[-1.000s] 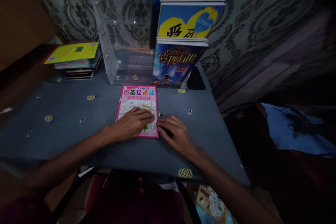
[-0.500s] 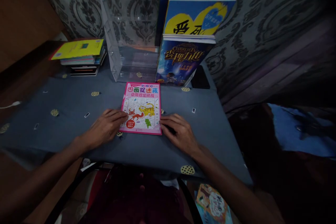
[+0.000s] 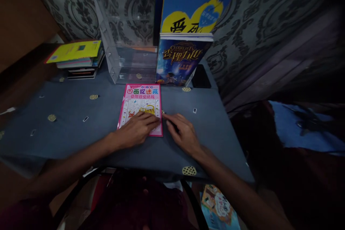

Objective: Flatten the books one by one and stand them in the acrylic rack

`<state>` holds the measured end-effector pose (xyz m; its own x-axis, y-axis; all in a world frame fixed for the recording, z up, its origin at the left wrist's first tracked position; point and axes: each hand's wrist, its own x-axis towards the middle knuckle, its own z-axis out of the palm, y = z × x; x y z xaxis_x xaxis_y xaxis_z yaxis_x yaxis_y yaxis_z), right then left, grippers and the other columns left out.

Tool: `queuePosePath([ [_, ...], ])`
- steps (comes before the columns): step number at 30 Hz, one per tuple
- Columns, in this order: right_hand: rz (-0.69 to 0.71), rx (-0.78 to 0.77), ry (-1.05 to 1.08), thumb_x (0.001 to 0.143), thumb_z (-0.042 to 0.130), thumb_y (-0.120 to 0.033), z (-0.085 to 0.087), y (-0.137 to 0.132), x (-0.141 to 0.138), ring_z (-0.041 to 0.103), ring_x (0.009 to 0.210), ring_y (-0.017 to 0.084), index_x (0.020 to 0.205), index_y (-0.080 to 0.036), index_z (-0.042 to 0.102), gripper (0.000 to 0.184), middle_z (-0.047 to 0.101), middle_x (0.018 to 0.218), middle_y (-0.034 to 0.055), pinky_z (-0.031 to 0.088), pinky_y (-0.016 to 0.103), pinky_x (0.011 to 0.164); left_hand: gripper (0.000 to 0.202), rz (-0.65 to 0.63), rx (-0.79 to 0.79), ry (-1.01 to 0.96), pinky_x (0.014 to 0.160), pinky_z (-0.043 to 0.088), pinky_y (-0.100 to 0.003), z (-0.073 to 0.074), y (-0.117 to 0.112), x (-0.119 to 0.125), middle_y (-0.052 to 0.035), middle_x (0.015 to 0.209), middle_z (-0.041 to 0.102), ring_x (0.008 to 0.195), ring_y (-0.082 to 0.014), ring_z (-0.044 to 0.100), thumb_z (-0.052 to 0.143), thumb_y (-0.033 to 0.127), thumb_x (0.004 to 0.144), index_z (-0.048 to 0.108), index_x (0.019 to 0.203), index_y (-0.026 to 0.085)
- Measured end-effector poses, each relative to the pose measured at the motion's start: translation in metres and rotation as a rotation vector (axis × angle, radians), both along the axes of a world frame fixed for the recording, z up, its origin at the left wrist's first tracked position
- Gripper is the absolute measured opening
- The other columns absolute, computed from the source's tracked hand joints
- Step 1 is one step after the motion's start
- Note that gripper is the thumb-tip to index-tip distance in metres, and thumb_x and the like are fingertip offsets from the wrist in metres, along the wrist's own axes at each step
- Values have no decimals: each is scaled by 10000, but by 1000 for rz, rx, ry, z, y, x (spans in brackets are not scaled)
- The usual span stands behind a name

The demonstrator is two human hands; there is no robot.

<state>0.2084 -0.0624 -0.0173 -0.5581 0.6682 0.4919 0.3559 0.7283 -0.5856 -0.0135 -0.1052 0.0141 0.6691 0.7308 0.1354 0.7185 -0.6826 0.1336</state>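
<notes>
A pink picture book (image 3: 141, 97) lies closed on the grey-blue tablecloth (image 3: 67, 122) in front of me. My left hand (image 3: 136, 129) rests flat on the book's lower half, fingers stretched toward its right edge. My right hand (image 3: 182, 131) lies on the cloth just right of the book, fingers extended and fingertips at the book's right edge. Neither hand grips anything.
A clear acrylic stand (image 3: 121, 54) and three upright books, the nearest dark blue (image 3: 178, 61), stand at the back. A stack of books with a yellow cover (image 3: 77, 57) sits back left. A dark phone (image 3: 201, 76) lies back right. Another book (image 3: 218, 208) lies on the floor.
My left hand moved from the book's left edge back onto its cover, hiding the lower pictures. My right hand stayed at the right edge.
</notes>
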Motion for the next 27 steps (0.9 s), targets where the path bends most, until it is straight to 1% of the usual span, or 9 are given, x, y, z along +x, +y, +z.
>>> queuePosePath([
  [3,-3,-21,-5,1021,453,-187,0,0,1,680,929,229,1307,-238,649,351,752,1037,81,587,410,838,419,-51,-27,17,1072,421,-435,0,-2,10,-117,1353,653,1278,-256,563,498,94,939,592,1346,133],
  [7,76,-21,-3,1012,467,-178,-1,0,0,680,966,234,1337,-246,635,372,754,1072,84,590,426,852,474,-88,-69,26,1112,392,-451,-2,-19,10,-106,1388,642,1346,-259,518,496,106,939,548,1407,154],
  [10,120,1,-9,994,521,-180,-3,1,-2,678,982,238,1300,-234,653,338,757,1074,84,588,436,864,526,-73,-78,31,1137,372,-459,-7,-32,4,-109,1431,614,1384,-262,491,509,89,916,518,1438,153],
  [15,161,63,-36,973,599,-202,-6,2,-2,681,973,244,1213,-208,682,255,767,1066,86,581,448,868,573,-53,-62,10,1164,362,-438,-11,-49,-7,-111,1478,576,1406,-244,479,502,52,901,483,1465,150],
  [19,167,60,-55,979,605,-231,-5,2,-2,683,980,243,1197,-215,691,235,765,1080,84,579,451,871,589,-26,-63,10,1160,384,-454,-12,-59,-16,-105,1484,573,1407,-246,484,492,55,912,455,1488,169],
  [24,172,80,-87,992,597,-282,-5,3,-1,682,993,245,1181,-232,694,218,758,1103,75,575,461,870,619,17,-25,-11,1160,399,-466,-14,-72,-31,-119,1487,569,1405,-249,490,506,38,891,448,1497,152],
  [27,180,125,-103,983,624,-329,-6,1,0,672,1022,262,1165,-214,695,227,748,1129,92,566,472,879,585,57,10,-36,1155,409,-464,-15,-77,-44,-107,1459,598,1389,-234,508,489,56,932,451,1503,178],
])
